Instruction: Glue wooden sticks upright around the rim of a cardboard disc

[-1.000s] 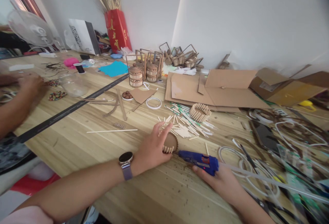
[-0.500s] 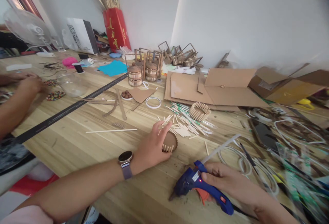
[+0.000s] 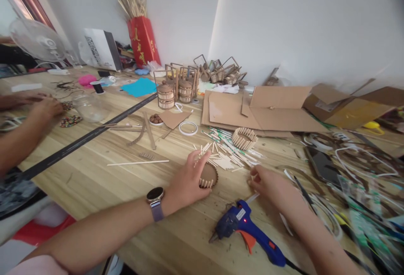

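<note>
Since the stick-rimmed disc (image 3: 209,175) is light and frail, its rim is clasped by the left hand (image 3: 186,181); the grip of the right hand (image 3: 269,184) cannot be told.

L hand (image 3: 186,182) grips stick-rimmed cardboard disc (image 3: 209,174), R hand (image 3: 271,186) near stick pile (image 3: 227,157), glue gun (image 3: 249,231) lying on table (image 3: 126,191).

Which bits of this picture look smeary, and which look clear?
In the head view, the wires at the right edge are smeared by blur and the co-worker's hand at far left is soft; in its middle, the left hand on the cardboard disc, the right hand and the blue glue gun are sharp; the light is soft, with faint shadows on the table.
</note>
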`<state>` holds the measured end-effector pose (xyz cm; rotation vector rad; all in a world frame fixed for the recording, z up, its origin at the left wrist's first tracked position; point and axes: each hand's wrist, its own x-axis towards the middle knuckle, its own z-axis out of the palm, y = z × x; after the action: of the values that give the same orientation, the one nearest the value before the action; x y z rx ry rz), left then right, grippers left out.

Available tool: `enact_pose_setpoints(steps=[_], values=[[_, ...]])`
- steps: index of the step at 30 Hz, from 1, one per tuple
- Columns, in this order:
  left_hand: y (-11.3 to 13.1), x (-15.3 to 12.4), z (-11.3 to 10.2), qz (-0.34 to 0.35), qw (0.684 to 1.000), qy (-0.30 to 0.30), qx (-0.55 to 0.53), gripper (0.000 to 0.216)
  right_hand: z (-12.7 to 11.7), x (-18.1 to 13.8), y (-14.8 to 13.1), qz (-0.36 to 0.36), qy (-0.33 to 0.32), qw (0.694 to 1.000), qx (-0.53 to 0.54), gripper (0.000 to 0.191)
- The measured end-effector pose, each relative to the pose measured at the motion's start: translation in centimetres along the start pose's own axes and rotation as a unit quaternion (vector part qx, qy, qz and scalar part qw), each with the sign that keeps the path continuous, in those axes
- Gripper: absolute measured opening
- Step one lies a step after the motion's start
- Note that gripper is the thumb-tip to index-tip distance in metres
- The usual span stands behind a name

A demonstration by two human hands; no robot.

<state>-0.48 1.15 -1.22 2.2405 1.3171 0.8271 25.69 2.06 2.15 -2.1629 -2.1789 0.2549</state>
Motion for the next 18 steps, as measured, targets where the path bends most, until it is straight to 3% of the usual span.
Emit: enact_pose_setpoints(steps=[5, 18], values=[[0.1, 0.0, -0.1, 0.007, 1.0, -0.003, -0.004, 0.102, 0.9, 0.5, -0.8, -0.023, -0.007, 1.0, 0.003, 0.023], [0.3, 0.0, -0.3, 0.004, 1.0, -0.003, -0.005, 0.101, 0.0, -0.8, -2.7, -0.112, -0.002, 0.992, 0.057, 0.011]])
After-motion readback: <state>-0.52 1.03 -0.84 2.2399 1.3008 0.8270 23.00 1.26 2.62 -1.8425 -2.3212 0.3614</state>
